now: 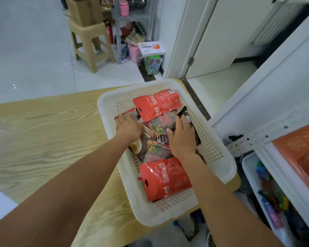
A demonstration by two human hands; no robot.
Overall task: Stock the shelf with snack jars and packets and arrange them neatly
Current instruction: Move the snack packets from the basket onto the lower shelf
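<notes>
The basket (219,157) sits on the table (43,131) and holds the packets: a red packet (157,104) at its far end, another red one (166,177) at its near end, and brown packets (157,129) in the middle. The left hand (128,128) lies flat, fingers spread, on the basket's left-side packets. The right hand (183,138) lies spread over a dark packet (185,112) by its right wall.
</notes>
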